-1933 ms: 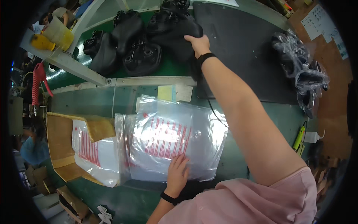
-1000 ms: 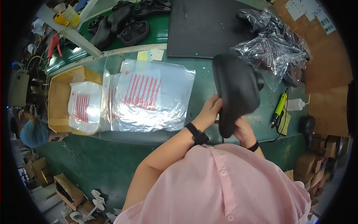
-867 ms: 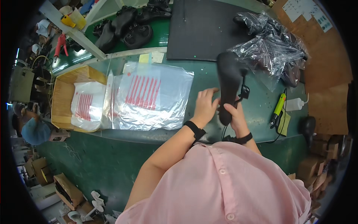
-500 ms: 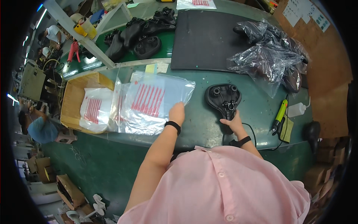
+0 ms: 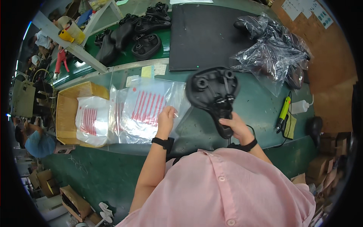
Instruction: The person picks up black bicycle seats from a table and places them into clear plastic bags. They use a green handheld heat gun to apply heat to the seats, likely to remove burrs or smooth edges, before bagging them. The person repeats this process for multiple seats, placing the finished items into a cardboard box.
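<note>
My right hand [image 5: 238, 128] is closed around the narrow nose of a black bicycle saddle [image 5: 213, 89]. The saddle is raised over the bench, its underside with springs and rails facing up. At the right side of a clear plastic bag [image 5: 145, 108] with red printed lines, my left hand [image 5: 166, 118] is closed, fingers curled on the film. Exactly how much film is pinched cannot be made out. Left of that bag, more printed plastic bags [image 5: 90, 115] lie in a yellow-brown box [image 5: 66, 113].
Bagged saddles [image 5: 272, 53] lie at the right on a black mat [image 5: 204, 38]. Several bare saddles [image 5: 145, 45] rest at the back left. A yellow-green power screwdriver [image 5: 283, 113], a white squeeze bottle [image 5: 300, 107] and another saddle [image 5: 314, 130] are near the right edge.
The saddle has risen off the bench and shifted left, toward the bag, in my right hand. My left hand has moved a little left and down along the bag's right side.
</note>
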`<action>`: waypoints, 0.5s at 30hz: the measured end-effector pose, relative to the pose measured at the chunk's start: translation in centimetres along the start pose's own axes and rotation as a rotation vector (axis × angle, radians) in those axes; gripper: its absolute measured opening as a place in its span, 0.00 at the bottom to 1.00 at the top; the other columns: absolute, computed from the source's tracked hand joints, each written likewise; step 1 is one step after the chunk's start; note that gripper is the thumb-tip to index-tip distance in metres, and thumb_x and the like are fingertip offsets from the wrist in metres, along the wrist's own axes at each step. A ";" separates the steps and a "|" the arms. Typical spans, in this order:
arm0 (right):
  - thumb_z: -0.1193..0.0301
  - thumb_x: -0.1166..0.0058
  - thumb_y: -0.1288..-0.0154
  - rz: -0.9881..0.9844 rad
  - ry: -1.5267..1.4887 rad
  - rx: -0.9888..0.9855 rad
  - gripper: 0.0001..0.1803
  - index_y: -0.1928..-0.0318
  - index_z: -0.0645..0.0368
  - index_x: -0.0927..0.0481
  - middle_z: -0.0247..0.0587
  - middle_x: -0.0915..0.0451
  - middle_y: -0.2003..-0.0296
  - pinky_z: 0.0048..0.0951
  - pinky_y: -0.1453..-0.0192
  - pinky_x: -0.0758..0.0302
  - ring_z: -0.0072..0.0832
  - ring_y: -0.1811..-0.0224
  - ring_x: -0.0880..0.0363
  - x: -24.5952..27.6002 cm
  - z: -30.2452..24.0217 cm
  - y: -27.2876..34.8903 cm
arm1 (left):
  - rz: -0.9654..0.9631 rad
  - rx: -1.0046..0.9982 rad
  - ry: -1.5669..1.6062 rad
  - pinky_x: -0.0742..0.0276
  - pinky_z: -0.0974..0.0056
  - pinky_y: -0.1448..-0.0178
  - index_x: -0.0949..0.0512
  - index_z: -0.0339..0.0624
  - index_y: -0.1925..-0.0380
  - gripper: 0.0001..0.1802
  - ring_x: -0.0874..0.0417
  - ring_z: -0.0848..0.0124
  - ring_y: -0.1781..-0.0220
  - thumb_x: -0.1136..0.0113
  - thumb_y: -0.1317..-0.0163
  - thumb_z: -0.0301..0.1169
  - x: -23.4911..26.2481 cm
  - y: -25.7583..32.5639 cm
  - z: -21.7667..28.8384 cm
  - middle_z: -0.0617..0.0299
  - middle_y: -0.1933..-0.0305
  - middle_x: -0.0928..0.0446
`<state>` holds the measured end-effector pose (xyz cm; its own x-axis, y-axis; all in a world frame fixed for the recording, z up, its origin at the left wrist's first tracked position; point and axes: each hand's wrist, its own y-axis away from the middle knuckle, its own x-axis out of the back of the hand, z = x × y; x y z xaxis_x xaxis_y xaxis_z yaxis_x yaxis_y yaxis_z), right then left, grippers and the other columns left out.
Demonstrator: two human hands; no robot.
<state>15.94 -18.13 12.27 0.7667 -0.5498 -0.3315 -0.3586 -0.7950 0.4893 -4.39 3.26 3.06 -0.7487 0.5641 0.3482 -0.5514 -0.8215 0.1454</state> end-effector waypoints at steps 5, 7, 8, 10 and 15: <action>0.73 0.35 0.44 -0.293 -0.196 -0.072 0.24 0.48 0.62 0.27 0.34 0.21 0.60 0.24 0.58 0.24 0.22 0.63 0.21 -7.5 2.9 -7.1 | -0.140 -0.041 -0.049 0.27 0.63 0.69 0.20 0.34 0.72 0.07 0.18 0.67 0.73 0.37 0.48 0.27 -1.0 -0.4 -0.6 0.52 0.75 0.19; 0.73 0.35 0.44 -0.202 -0.189 -0.079 0.24 0.48 0.63 0.28 0.35 0.20 0.61 0.25 0.59 0.23 0.23 0.65 0.20 -9.1 4.5 -9.9 | -0.119 0.001 -0.122 0.28 0.64 0.72 0.22 0.36 0.78 0.06 0.20 0.69 0.77 0.34 0.52 0.27 -0.7 -0.7 0.1 0.52 0.77 0.20; 0.73 0.34 0.44 -0.166 -0.158 -0.089 0.24 0.48 0.63 0.28 0.36 0.20 0.61 0.25 0.59 0.23 0.23 0.64 0.20 -9.0 5.6 -11.1 | -0.143 0.069 -0.140 0.28 0.63 0.73 0.23 0.36 0.79 0.07 0.20 0.69 0.78 0.34 0.52 0.27 -0.1 -0.8 0.0 0.52 0.77 0.20; 0.73 0.34 0.44 -0.091 -0.092 -0.113 0.25 0.48 0.63 0.29 0.37 0.20 0.61 0.27 0.57 0.23 0.24 0.63 0.20 -8.8 7.1 -12.6 | -0.202 0.160 -0.129 0.28 0.64 0.75 0.25 0.37 0.81 0.10 0.22 0.71 0.81 0.33 0.50 0.28 1.4 -0.4 -0.3 0.57 0.78 0.20; 0.74 0.33 0.47 0.041 0.026 -0.084 0.28 0.46 0.66 0.29 0.38 0.21 0.58 0.28 0.54 0.24 0.24 0.60 0.21 -6.9 9.0 -12.7 | 0.005 0.328 0.483 0.33 0.73 0.74 0.26 0.44 0.78 0.10 0.23 0.80 0.74 0.35 0.43 0.30 7.6 0.4 -1.5 0.66 0.75 0.22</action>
<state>10.38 -6.53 1.07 0.7663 -0.5737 -0.2893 -0.3448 -0.7471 0.5682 -10.82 7.34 4.40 -0.8762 0.4711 -0.1013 -0.4626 -0.7636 0.4505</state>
